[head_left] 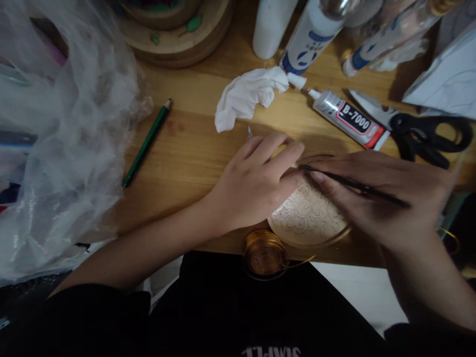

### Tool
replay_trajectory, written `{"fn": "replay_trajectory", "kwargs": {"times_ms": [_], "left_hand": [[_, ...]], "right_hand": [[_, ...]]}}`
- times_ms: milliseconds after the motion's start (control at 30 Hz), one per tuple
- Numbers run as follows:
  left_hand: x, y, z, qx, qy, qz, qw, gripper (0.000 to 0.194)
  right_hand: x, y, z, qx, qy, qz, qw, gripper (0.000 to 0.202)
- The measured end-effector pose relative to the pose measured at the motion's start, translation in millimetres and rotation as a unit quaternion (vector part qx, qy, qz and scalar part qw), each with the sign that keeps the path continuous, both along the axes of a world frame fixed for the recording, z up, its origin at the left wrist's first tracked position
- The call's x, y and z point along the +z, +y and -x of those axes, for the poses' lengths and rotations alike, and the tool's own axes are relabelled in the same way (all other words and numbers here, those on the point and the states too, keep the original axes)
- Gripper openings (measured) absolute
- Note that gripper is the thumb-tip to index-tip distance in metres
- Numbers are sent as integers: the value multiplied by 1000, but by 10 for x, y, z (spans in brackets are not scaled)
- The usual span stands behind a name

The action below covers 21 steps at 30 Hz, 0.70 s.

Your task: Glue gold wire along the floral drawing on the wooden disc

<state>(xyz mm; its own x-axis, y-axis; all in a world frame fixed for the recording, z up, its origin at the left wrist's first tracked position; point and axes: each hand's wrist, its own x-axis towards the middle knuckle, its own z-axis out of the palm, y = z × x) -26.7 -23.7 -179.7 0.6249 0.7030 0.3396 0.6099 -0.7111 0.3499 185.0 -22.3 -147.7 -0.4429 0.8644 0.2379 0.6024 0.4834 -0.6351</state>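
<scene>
My right hand (pixel 386 193) is closed around slim dark tweezers (pixel 357 186), their tip pointing left at my left fingertips. My left hand (pixel 256 183) is bent over the edge of a pale round disc (pixel 307 213) with a floral line drawing. Its thumb and index finger come together at the tweezers' tip; what lies between them is too small to make out. A thin curved wire (pixel 320 156) shows beside the fingertips. Under my left wrist's side, at the table edge, stands a spool of copper-coloured wire (pixel 264 253) with a loose end. A pointed metal tip (pixel 249 131) sticks out beyond my left fingers.
A green pencil (pixel 147 144) and a large plastic bag (pixel 74 124) lie left. Crumpled tissue (pixel 249 96), a B-7000 glue tube (pixel 351 119) and black-handled scissors (pixel 424 131) lie beyond my hands. Bottles (pixel 310 39) and a round wooden piece (pixel 178 44) stand at the back.
</scene>
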Motion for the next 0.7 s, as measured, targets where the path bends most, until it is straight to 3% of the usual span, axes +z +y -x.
{"fn": "replay_trajectory", "kwargs": {"times_ms": [300,700], "left_hand": [[1,1,0,1,2,-6,1000,28],[14,5,4,-3,12,30,999,27]], "right_hand": [[27,5,-59,9,6,36,999,40],[109,210,-114,122,-10,30,992,39]]}}
